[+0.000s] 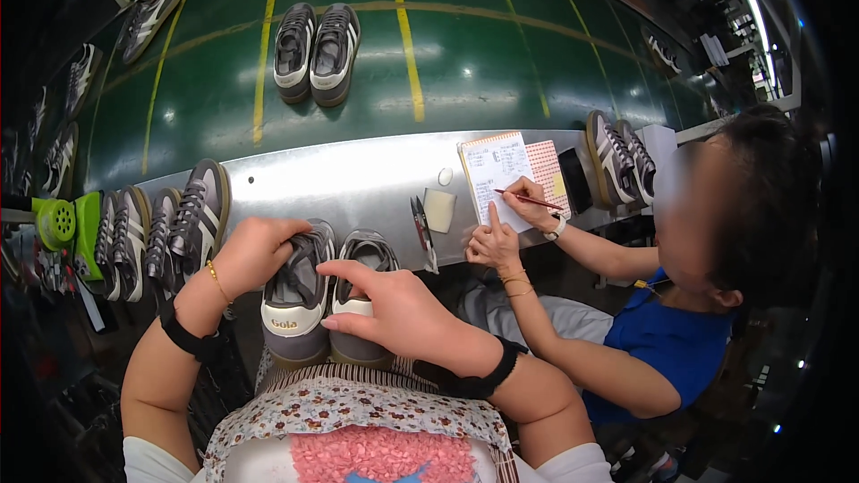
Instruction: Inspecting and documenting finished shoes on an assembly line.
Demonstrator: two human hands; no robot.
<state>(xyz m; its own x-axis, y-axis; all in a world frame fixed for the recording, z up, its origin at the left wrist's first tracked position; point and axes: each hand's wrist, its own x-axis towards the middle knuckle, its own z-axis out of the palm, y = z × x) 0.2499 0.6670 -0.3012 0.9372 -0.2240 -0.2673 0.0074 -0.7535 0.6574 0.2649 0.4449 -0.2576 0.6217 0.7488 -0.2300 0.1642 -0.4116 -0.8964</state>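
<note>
Just in front of me, at the near edge of the metal ledge, stand a left sneaker (293,322) and a right sneaker (362,349), side by side with heels toward me. Both are dark grey and white with gum soles. My left hand (261,255) grips the left sneaker's outer side, its fingertips by the laces and tongue. Over the right sneaker reaches my right hand (398,309), thumb and forefinger spread apart, their tips by the left sneaker's heel and collar. Its other fingers are hidden. The right sneaker's heel is partly covered by this hand.
Another pair of sneakers (331,54) stands on the green yellow-lined belt (474,63). More sneakers (201,215) line the left. On the metal ledge (358,161) lie thread snips (420,228) and a pale pad (439,210). At right, a co-worker (662,340) writes in a notebook (501,156).
</note>
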